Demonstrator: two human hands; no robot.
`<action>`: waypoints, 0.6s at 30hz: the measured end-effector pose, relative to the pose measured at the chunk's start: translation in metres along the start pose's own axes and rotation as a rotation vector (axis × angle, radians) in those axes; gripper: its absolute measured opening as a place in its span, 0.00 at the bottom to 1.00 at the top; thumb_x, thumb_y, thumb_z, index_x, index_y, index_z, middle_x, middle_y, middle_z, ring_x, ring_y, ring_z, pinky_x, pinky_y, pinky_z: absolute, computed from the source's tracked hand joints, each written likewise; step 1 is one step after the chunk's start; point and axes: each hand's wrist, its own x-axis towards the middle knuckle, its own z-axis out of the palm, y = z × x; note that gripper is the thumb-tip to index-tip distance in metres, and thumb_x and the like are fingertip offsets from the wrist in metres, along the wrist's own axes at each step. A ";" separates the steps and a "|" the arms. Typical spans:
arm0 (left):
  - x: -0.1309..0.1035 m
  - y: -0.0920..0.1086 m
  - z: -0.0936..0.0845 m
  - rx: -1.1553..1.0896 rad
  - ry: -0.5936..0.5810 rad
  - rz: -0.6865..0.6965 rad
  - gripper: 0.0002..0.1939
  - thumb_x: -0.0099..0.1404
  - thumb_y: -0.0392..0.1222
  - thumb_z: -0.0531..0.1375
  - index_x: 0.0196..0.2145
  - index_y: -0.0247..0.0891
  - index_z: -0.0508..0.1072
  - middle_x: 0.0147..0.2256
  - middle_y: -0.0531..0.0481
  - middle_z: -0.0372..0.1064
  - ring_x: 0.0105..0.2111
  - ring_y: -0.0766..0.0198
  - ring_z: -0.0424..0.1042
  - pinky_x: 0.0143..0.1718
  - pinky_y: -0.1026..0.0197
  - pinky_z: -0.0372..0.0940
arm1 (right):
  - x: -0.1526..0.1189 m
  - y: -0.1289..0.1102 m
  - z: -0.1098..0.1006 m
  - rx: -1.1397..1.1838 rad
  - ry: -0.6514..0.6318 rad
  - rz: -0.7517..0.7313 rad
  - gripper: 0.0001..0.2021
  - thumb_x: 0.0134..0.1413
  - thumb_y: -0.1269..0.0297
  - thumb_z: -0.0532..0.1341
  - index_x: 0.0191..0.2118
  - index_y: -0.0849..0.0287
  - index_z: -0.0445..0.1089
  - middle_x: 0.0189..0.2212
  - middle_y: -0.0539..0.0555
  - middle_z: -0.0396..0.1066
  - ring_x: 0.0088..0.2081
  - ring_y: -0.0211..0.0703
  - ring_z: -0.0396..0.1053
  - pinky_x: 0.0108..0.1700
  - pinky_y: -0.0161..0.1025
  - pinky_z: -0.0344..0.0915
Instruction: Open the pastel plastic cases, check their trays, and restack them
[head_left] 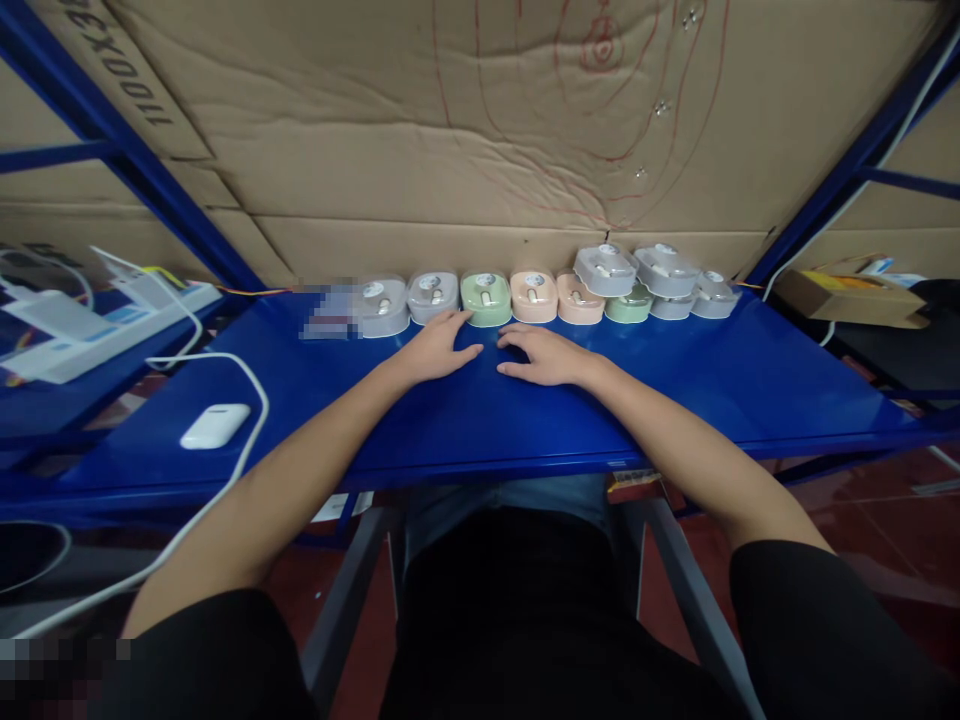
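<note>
My left hand is open over the blue table, its fingertips close to the green lidded box in the back row. Facing it, my right hand is also open, fingers slightly bent and apart, just in front of the peach box. Neither hand holds anything. The boxes are small and rounded with clear lids and round labels. Grey boxes stand to the left. On the right, a grey box and another grey box are stacked on the row.
A white earbud case lies at the left, beside a white cable. White power strips sit on the left shelf. Cardboard forms the back wall between blue posts. An open cardboard box is at the right.
</note>
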 end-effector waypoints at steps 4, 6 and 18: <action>-0.001 -0.001 -0.001 -0.010 -0.001 0.003 0.43 0.76 0.58 0.66 0.79 0.34 0.67 0.76 0.29 0.71 0.76 0.31 0.70 0.80 0.31 0.61 | 0.000 0.001 -0.016 -0.028 0.168 0.043 0.15 0.77 0.53 0.63 0.53 0.56 0.83 0.54 0.61 0.86 0.56 0.59 0.82 0.65 0.56 0.76; -0.002 -0.001 -0.002 -0.014 -0.009 0.001 0.43 0.76 0.59 0.66 0.80 0.35 0.67 0.76 0.29 0.70 0.77 0.31 0.69 0.81 0.31 0.61 | -0.003 0.013 -0.035 -0.120 0.386 0.156 0.16 0.80 0.52 0.59 0.48 0.54 0.83 0.49 0.60 0.85 0.55 0.60 0.80 0.66 0.56 0.73; -0.005 0.006 -0.009 -0.036 -0.053 -0.001 0.43 0.76 0.60 0.64 0.79 0.33 0.68 0.77 0.26 0.68 0.78 0.31 0.68 0.81 0.31 0.60 | -0.086 0.166 -0.113 -0.474 1.152 0.959 0.19 0.73 0.56 0.67 0.61 0.62 0.76 0.65 0.81 0.71 0.67 0.70 0.69 0.66 0.62 0.63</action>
